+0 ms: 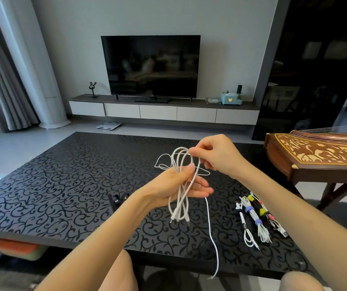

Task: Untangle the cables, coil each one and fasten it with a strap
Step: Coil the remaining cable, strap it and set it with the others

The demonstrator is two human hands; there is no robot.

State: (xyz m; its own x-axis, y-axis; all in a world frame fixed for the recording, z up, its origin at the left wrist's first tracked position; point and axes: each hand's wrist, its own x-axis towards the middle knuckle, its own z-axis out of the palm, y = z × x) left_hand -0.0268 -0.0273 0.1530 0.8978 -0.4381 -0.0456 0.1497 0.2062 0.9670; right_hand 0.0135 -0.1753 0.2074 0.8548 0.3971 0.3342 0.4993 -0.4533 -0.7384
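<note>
A white cable (175, 162) hangs in long, loose loops over the middle of the table (63, 175), unstrapped (its tail (211, 232) trails off the near edge). To the right lie finished coils (254, 219), bound with blue, yellow and pink straps (249, 209).

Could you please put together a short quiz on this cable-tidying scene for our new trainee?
1. True or false: the white cable held in the left hand already carries a strap.
2. The right hand pinches the loops at: A) their top; B) their bottom ends; C) the loose tail.
3. Fill in: the strapped bundles lie on the table to the person's ____.
Key: 1 false; 2 A; 3 right.
</note>
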